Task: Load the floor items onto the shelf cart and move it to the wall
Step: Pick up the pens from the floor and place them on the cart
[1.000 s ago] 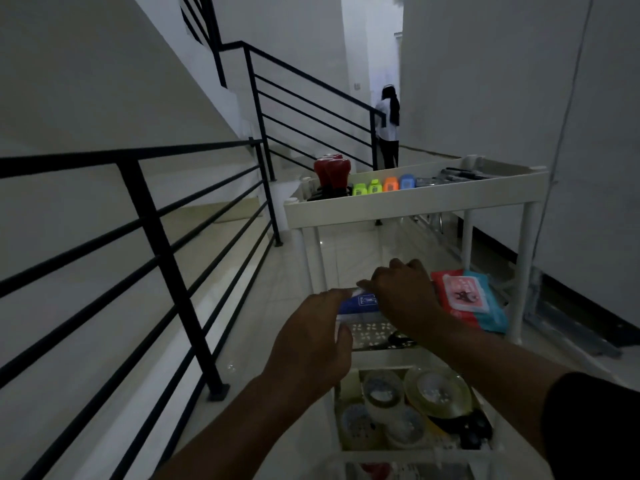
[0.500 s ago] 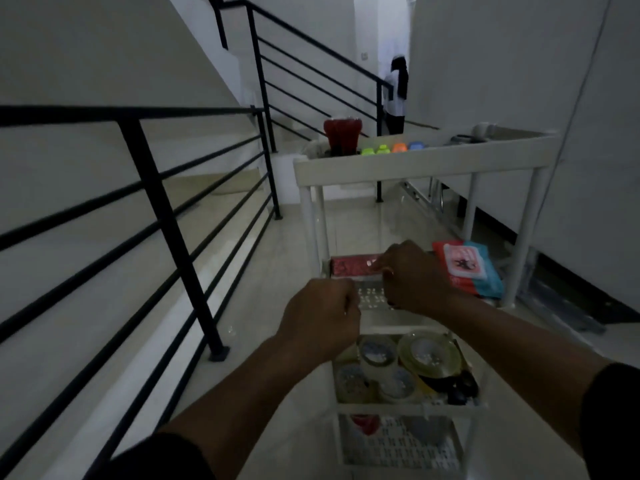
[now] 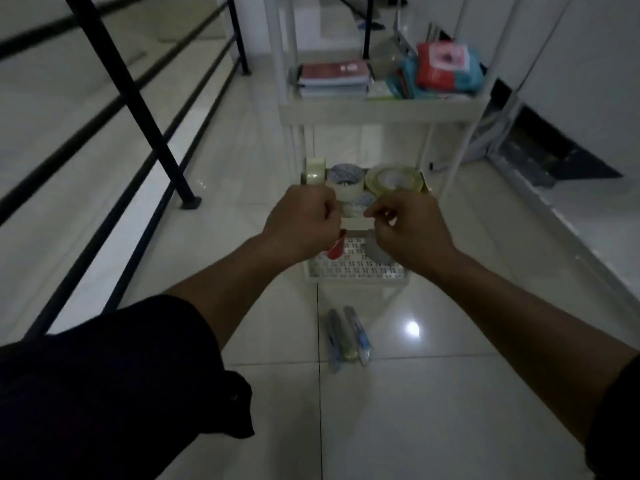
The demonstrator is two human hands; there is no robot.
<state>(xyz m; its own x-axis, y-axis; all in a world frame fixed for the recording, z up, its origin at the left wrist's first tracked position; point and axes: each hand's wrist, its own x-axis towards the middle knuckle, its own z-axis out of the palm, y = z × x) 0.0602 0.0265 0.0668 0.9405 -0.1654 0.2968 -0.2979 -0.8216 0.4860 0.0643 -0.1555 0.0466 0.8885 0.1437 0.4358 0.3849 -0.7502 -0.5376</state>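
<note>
Left hand (image 3: 303,221) and right hand (image 3: 408,226) fingers curled narrow over white shelf cart (image 3: 381,109); grip unclear. Tape rolls (image 3: 394,178) just beyond fingertips.

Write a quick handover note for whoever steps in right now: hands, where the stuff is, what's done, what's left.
Left hand: closed, at the cart's tape shelf edge; grip not clear.
Right hand: fingers pinched beside it; what it holds cannot be told.
On the cart: books and wipes packs on the middle shelf, tape rolls below, a red item and a grey one on the bottom shelf.
Still on the floor: a clear pack of tubes in front of the cart.
Left: load that pack, then roll the cart to the wall on the right.
</note>
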